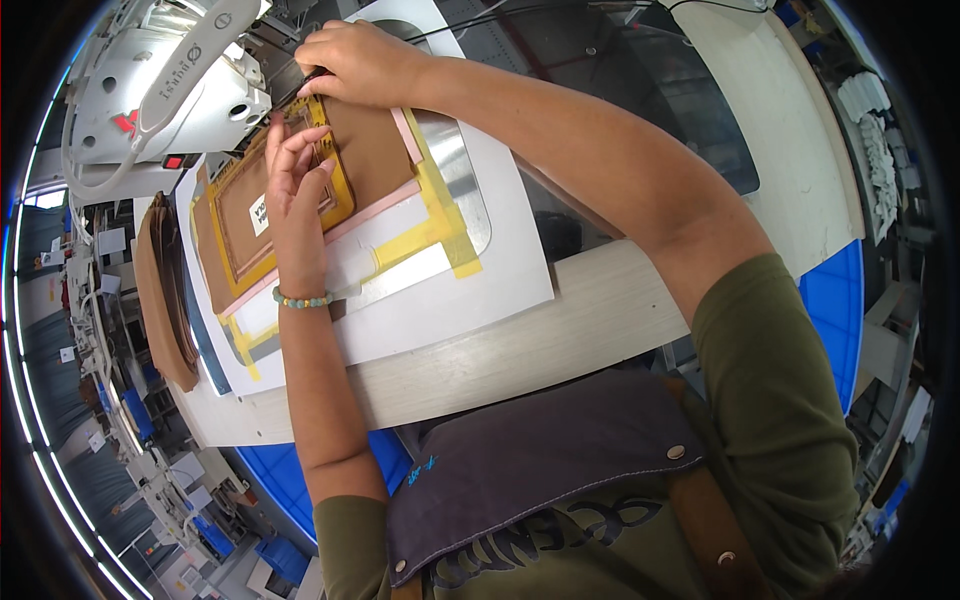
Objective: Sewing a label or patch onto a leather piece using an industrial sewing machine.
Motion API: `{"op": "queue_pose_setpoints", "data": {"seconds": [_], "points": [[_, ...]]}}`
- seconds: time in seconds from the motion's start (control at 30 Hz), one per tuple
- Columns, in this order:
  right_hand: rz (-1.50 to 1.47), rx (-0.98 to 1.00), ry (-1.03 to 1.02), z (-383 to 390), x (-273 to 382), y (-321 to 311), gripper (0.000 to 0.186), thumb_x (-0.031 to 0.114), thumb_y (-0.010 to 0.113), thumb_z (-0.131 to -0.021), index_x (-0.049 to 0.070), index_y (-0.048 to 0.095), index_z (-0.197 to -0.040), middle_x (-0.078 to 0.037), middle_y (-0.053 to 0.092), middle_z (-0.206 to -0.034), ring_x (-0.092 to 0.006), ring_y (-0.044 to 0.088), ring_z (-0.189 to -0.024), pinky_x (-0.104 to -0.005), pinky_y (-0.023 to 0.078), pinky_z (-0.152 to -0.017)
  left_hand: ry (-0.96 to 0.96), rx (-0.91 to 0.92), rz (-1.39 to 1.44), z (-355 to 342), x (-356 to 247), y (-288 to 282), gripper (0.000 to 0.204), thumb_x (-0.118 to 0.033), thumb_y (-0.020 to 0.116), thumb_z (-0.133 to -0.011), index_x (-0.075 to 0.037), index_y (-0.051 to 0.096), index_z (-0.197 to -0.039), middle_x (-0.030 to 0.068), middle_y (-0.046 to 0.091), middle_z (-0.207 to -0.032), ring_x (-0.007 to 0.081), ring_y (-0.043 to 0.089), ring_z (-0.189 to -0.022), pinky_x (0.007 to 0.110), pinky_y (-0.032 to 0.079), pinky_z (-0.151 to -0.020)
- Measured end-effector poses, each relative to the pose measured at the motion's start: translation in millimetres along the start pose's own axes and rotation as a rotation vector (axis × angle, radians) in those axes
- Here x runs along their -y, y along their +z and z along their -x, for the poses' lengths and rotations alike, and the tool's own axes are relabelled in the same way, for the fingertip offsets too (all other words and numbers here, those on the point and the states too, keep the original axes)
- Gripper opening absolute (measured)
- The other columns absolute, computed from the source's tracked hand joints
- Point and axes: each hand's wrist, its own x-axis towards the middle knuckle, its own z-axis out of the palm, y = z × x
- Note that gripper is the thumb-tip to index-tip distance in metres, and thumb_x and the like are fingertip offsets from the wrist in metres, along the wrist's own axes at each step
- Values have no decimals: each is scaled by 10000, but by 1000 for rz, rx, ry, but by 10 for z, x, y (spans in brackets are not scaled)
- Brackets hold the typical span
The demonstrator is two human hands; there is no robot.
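Green beads (303, 298) at the wrist of the left hand (298, 180); fingers loosely bent, apparently empty, over the window of the yellow frame (342, 185). Up at the far edge of the frame, the right hand (365, 65), with thumb and fingertips bent close about a small dark piece (316, 74); too small to tell whether gripped or only touched.

Under the frame, a brown sheet (375, 150), flat and reaching out past it on the right; inside the window, a white label (259, 215). Along the near edge of the sheet, a pink strip (375, 208); farther out, yellow tape (440, 215) across a shiny plate (468, 185), all on a white board (510, 270). Close by the far left of the frame, the white machine (215, 110).

Already layered and taped, to judge by the lie of things: sheet down, frame on top, far end near the machine. Seemingly mid-work, with both hands at the frame. Impossible to tell whether any stitching is done. Not yet done: clearing frame and sheet from beside the machine.

Left of the board, on the pale table (480, 345), folded brown pieces (165, 290); finished or waiting, cannot tell.
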Motion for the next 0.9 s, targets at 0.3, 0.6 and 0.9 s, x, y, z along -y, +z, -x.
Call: {"op": "queue_pose_setpoints", "data": {"seconds": [0.3, 0.6, 0.9], "points": [[-136, 9, 114, -16, -15, 6, 344, 326, 766, -893, 66, 560, -801, -77, 625, -799, -304, 597, -879, -430, 488, -773, -12, -14, 5, 25, -47, 30, 391, 11, 564, -913, -62, 667, -1283, 132, 178, -1715, 35, 595, -1120, 166, 438, -696], [-91, 108, 119, -44, -43, 19, 257, 345, 748, -896, 113, 639, -917, -40, 681, -971, -284, 631, -1064, -448, 508, -910, -47, 28, 23, 32, -89, 31, 449, -7, 535, -905, -81, 656, -1331, 183, 113, -1731, 214, 449, -1475, 198, 459, -901], [181, 50, -21, -41, -4, 79, 241, 344, 726, -909, 201, 707, -1103, 16, 669, -1057, -205, 618, -1122, -433, 484, -941, -17, 59, -26, 23, -71, 35, 420, -1, 531, -916, -76, 662, -1308, 170, 141, -1717, 109, 514, -1347, 188, 451, -891]]}}
